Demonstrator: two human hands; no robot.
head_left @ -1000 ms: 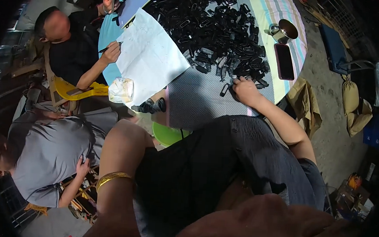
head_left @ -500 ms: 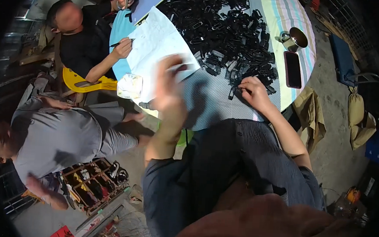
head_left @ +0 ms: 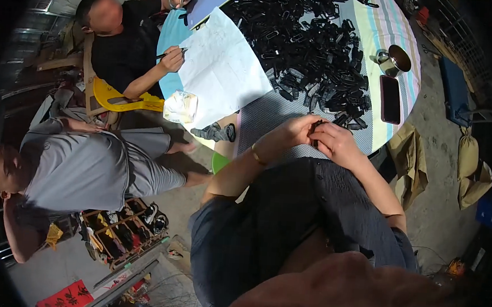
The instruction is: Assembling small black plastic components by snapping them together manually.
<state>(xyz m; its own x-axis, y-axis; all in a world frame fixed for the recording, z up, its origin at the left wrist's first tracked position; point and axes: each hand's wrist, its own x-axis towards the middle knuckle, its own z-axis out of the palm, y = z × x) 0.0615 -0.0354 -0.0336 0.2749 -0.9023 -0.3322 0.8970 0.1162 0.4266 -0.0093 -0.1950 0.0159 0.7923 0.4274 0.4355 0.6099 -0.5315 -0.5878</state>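
Left hand (head_left: 288,134) and right hand (head_left: 337,143) pinch small black part (head_left: 317,128) together at table (head_left: 271,113) edge, beside black parts pile (head_left: 314,56).

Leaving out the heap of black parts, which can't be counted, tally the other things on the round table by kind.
Metal cup: 1
Dark phone: 1
White paper sheet: 1
Blue notebook: 1
Total: 4
The left hand and right hand hold one small black part.

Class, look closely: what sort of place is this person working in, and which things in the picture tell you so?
Probably an informal outdoor workshop for sorting or assembling small parts: a round table bears a heap of black plastic pieces, both hands hold one piece, and sacks lie on bare concrete ground.
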